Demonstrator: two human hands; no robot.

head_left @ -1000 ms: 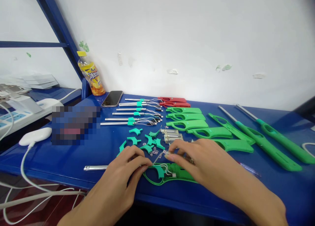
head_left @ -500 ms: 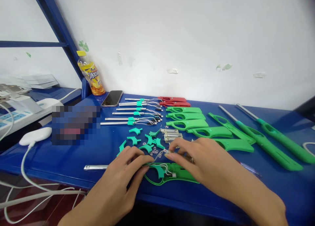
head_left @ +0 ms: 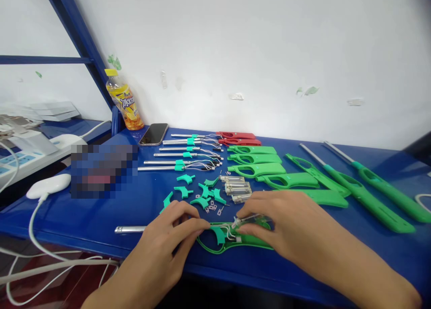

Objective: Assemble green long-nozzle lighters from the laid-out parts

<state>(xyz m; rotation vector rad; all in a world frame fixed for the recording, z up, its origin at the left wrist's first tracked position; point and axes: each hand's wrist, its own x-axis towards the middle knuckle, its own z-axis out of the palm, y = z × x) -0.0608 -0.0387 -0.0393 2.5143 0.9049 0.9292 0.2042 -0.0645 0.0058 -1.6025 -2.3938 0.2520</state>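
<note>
An opened green lighter shell (head_left: 215,250) lies near the table's front edge, with a teal trigger (head_left: 220,235) and white wires (head_left: 231,233) inside. Its metal tube (head_left: 129,229) sticks out to the left. My left hand (head_left: 170,235) is closed around the shell's neck, where the tube meets it; the fingers hide that joint. Between thumb and fingers of my right hand (head_left: 281,217) is a small clear fuel tank (head_left: 251,219), tilted just above the shell's handle. Several loose teal triggers (head_left: 202,202) and clear tanks (head_left: 237,186) lie just beyond.
Behind are rows of metal tubes with wires (head_left: 183,155), green shells (head_left: 257,170) and red shells (head_left: 237,135). Two long green lighters (head_left: 373,201) lie right. A phone (head_left: 154,134), a drink bottle (head_left: 124,100) and a white charger (head_left: 49,186) stand or lie left.
My right hand has moved down and slightly right, bringing the fuel tank over the shell's handle. The thin tubing that stretched between the hands no longer shows. My left hand stays nearly still.
</note>
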